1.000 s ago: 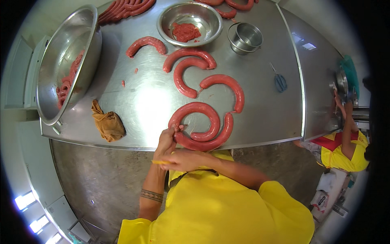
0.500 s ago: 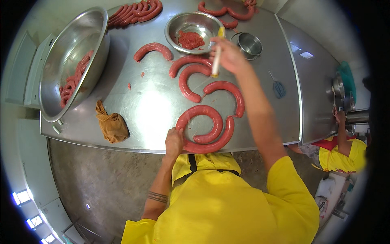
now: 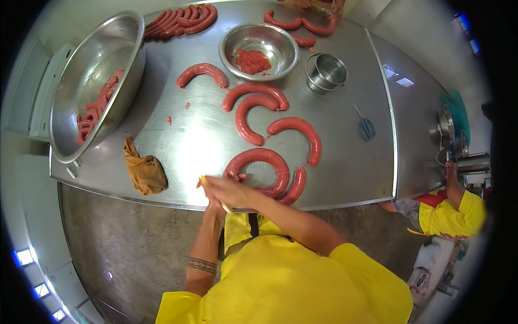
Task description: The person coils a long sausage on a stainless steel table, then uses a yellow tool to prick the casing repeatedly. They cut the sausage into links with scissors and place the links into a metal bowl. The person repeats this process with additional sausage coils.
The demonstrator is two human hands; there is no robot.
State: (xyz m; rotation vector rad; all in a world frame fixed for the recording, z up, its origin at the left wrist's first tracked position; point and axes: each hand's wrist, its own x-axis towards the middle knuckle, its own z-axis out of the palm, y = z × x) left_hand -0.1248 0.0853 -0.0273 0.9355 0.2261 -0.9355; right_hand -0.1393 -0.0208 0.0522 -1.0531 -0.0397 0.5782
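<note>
My right hand [image 3: 229,191] is closed around a slim, pale stick-like tool with a yellow end [image 3: 203,180]; its exact kind does not show. The hand reaches across to the table's front edge and lies over my left hand [image 3: 214,205], whose fingers are mostly hidden. Both hands are at the near end of a long raw red sausage [image 3: 280,170] that curls in a loop. Just beyond it lie a curved sausage [image 3: 302,132], another [image 3: 245,119] and a third [image 3: 256,92].
A steel bowl [image 3: 294,56] holds red minced meat [image 3: 252,62]. Beside it stand a steel pot [image 3: 328,70] and blue-handled scissors [image 3: 367,129]. A large tilted basin [image 3: 65,108] and a brown cloth [image 3: 145,173] are on the left. Co-workers are at the far edge and right.
My right hand has come down from beside the bowl to my left hand, bringing the stick-like tool. The pot has come into fuller view. Another person's hands now show at the far edge.
</note>
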